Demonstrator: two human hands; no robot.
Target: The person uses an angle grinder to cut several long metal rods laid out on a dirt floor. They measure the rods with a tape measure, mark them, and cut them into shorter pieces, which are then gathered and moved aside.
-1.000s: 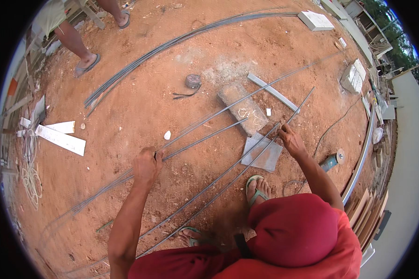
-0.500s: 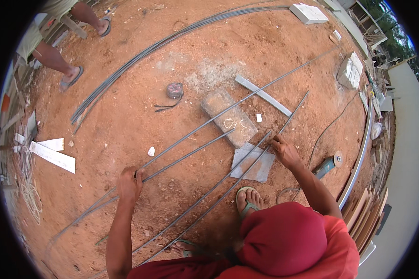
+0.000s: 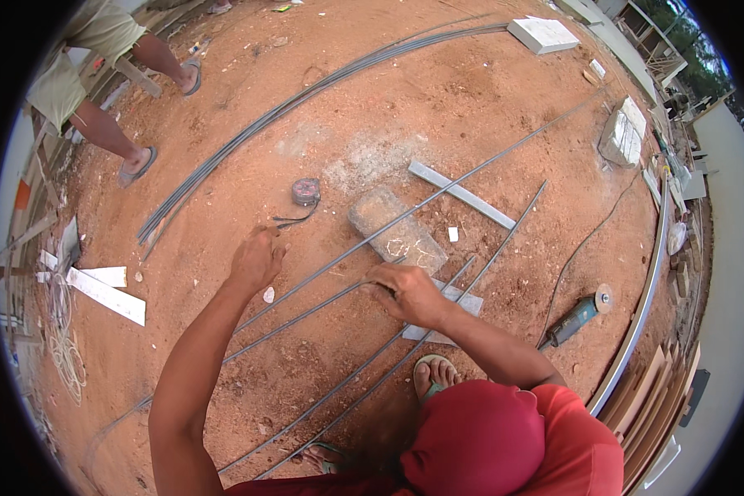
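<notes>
My left hand is stretched over the dirt with its thumb apart from the fingers. It holds nothing visible and is near the dark strap of a round tape measure. My right hand is closed around a thin steel rod, close to the rod's far end. Just beyond it, a longer steel rod lies across a grey concrete block. Two more steel rods pass under my right forearm and over a grey tile.
An angle grinder lies at the right with its cord. A flat grey metal bar rests past the block. Bundled rods curve across the back, ending at a white block. Another person's sandalled feet stand at far left.
My left hand has left the rods and moved forward toward the tape measure. My right hand has moved left from one of the near rods to the end of a shorter rod.
</notes>
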